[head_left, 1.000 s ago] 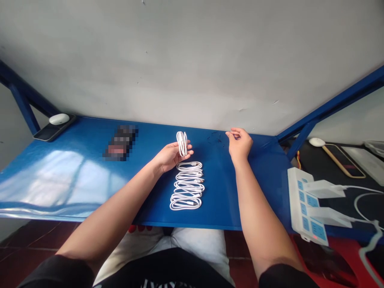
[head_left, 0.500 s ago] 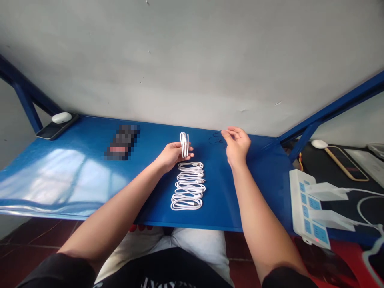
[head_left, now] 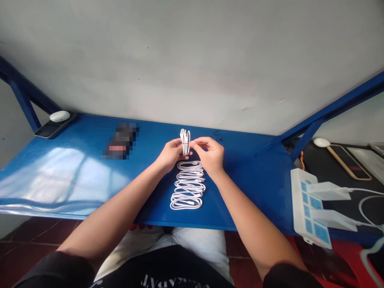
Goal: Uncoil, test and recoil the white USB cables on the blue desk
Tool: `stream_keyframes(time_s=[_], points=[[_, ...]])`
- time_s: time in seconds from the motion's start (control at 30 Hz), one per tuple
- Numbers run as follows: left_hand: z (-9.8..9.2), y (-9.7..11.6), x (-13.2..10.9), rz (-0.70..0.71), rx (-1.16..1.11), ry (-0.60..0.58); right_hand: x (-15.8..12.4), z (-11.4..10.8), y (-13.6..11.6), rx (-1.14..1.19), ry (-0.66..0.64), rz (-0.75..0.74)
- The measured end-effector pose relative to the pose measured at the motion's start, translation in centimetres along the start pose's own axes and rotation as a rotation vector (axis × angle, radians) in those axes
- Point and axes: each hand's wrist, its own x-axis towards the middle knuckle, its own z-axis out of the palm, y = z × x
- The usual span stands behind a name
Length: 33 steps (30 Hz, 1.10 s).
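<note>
My left hand [head_left: 171, 154] is closed on a coiled white cable [head_left: 185, 136], held upright above the blue table. Against the coil's right side, my right hand [head_left: 210, 154] pinches the end of a thin black tie [head_left: 186, 143], which runs across the coil's middle. Just below the hands, several coiled white cables [head_left: 186, 200] lie in a column on the table. Behind my right hand, a few thin black ties [head_left: 216, 134] rest near the wall, partly hidden by it.
The blue table [head_left: 252, 192] meets a pale wall at the back. A blurred-out dark object [head_left: 121, 140] lies left of the hands. At the far left is a dark phone-like device with a white rounded object [head_left: 60, 116]. A power strip [head_left: 310, 208] with plugged-in white adapters is at the right.
My right hand has moved left from the loose ties to the held coil, bringing a black tie across it. My left hand stays nearly in place with the coil.
</note>
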Motion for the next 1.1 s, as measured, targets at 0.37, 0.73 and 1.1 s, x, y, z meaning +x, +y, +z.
stream_keyframes(time_s=[0.37, 0.73, 1.1], points=[[0.0, -0.5, 0.1, 0.044, -0.024, -0.030, 0.3, -0.1, -0.4, -0.006, -0.094, 0.048], [0.5, -0.3, 0.0, -0.037, -0.213, -0.034, 0.0, 0.0, -1.0, 0.040, -0.064, 0.087], [1.6, 0.1, -0.6, -0.060, -0.322, -0.078, -0.1, 0.3, -0.7, 0.014, -0.060, 0.066]])
